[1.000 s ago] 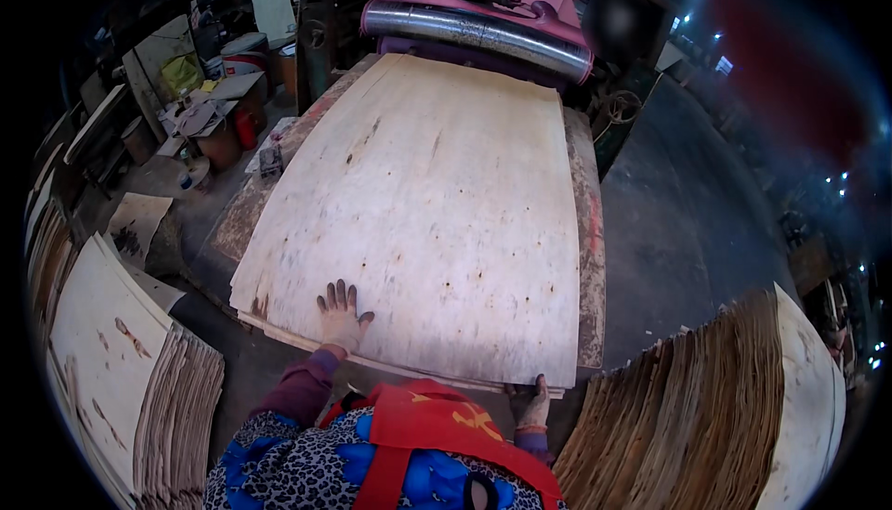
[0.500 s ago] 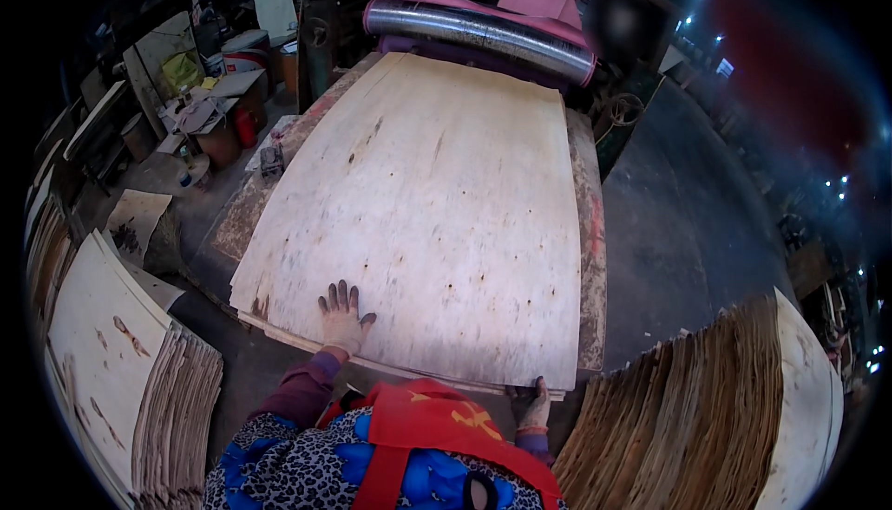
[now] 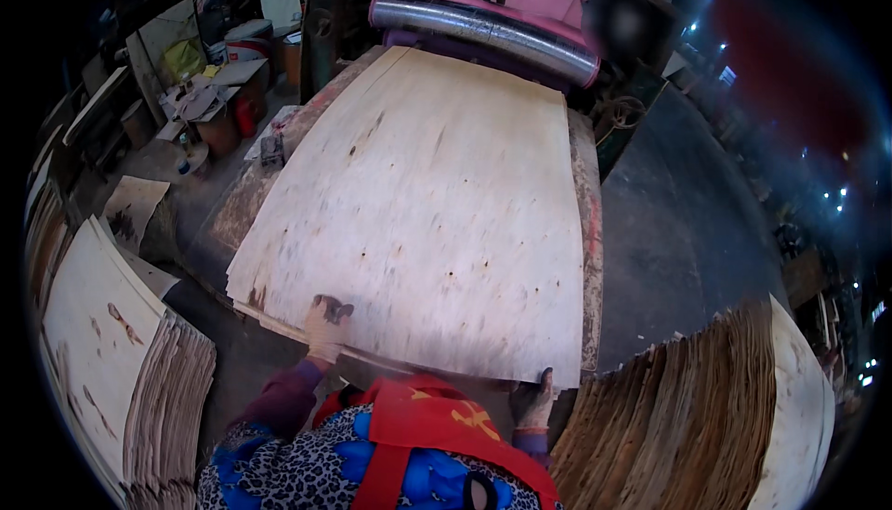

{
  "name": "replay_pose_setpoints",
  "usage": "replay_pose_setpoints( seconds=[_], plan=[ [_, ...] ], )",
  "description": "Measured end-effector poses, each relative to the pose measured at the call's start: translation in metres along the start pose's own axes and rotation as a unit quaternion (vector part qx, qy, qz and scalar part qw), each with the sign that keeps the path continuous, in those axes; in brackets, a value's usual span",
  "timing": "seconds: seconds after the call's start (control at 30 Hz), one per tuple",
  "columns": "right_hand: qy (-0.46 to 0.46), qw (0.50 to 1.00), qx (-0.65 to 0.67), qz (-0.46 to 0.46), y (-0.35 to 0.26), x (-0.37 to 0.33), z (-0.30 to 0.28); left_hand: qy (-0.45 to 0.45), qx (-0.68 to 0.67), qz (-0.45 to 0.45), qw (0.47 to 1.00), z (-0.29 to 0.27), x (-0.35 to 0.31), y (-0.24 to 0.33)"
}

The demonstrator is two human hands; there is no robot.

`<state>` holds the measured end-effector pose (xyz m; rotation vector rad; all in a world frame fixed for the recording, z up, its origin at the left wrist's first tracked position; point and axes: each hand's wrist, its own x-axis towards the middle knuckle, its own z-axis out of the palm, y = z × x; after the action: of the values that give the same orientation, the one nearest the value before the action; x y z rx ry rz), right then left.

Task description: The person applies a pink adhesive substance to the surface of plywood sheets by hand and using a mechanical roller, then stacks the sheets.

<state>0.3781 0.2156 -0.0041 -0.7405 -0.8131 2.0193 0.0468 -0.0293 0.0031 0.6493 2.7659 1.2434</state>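
Note:
A broad, pale wood veneer sheet [image 3: 418,222] with dark knots and streaks lies on top of a thin stack, whose layered edge shows at the near left. On its near edge, left of the middle, rests my left hand [image 3: 328,326]. It wears a pale glove with dark fingertips, and its fingers are curled in against the surface with nothing seen in them. At the near right corner my right hand [image 3: 536,400], also gloved, pinches the sheet's edge with the thumb upright; its other fingers are largely hidden below the edge.
Past the far edge lies a shiny metal roller [image 3: 483,32] with pink cloth behind it. A stack of veneer [image 3: 102,333] stands at my left, another [image 3: 688,398] at my right. Under the sheets is a worn table [image 3: 591,231]. Buckets and a cluttered stand [image 3: 209,101] are at the far left.
My left hand has drawn its spread fingers in and slid slightly left. My right hand keeps its hold at the corner, while the near right corner sits slightly higher in view.

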Motion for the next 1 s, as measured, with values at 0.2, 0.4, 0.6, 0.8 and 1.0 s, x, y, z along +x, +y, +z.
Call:
replay_pose_setpoints(
  seconds=[0.2, 0.4, 0.6, 0.8, 1.0],
  plan=[
    [0.035, 0.999, 0.017, -0.027, -0.035, -0.011, 0.053, -0.189, -0.274, -0.406, 0.851, -0.019, -0.035, -0.027],
    [0.065, 0.995, 0.071, -0.010, -0.054, -0.013, 0.071, -0.242, -0.605, -0.361, 0.667, -0.033, -0.032, 0.019],
    [0.223, 0.950, -0.212, -0.045, 0.002, 0.043, -0.004, -0.020, -0.560, -0.310, 0.768, 0.010, -0.007, -0.010],
    [0.184, 0.920, -0.332, -0.102, 0.021, 0.084, -0.054, -0.004, -0.522, -0.354, 0.776, 0.026, 0.007, 0.000],
    [0.187, 0.934, -0.304, 0.024, -0.021, 0.100, 0.027, 0.053, -0.566, -0.315, 0.760, 0.036, 0.051, 0.019]
  ],
)
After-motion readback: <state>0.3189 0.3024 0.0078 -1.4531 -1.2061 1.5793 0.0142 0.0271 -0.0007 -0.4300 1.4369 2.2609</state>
